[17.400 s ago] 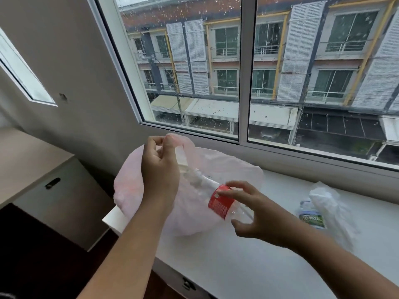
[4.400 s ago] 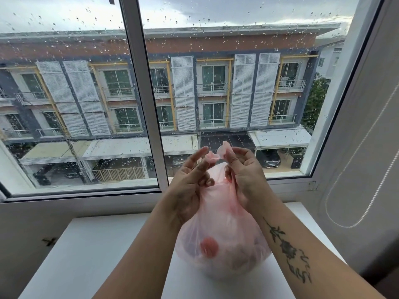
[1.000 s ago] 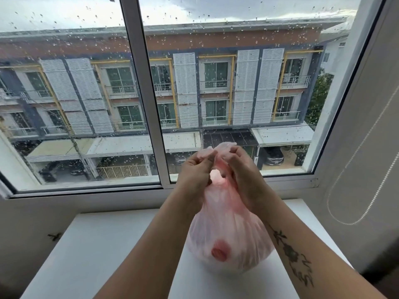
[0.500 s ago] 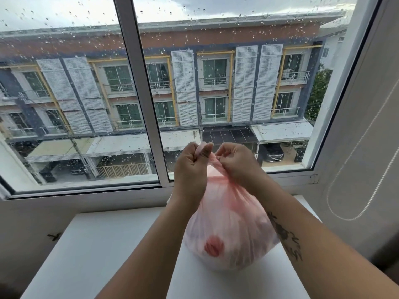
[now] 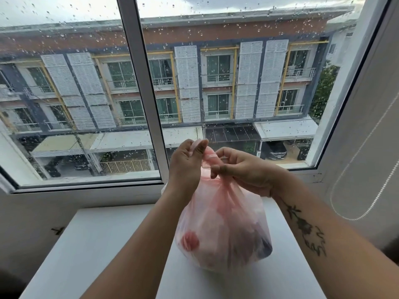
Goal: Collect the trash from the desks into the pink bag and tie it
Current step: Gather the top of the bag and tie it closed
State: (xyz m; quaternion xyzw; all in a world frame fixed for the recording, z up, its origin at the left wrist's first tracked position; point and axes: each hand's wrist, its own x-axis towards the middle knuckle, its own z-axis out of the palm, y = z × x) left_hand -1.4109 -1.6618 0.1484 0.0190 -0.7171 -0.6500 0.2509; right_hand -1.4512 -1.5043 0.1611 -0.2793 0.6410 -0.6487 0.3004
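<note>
Pink bag (image 5: 222, 229) sat on white desk (image 5: 97, 255) directly under the fingers, full w/ trash. Left hand (image 5: 185, 162) & right hand (image 5: 244, 169) were both curled, each pinching a twisted handle end above the neck, prob. to cinch the knot.

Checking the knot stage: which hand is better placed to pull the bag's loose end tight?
Probably left: the left hand pinches the raised end of the pink bag, while the right hand pinches lower, at its gathered neck.
</note>
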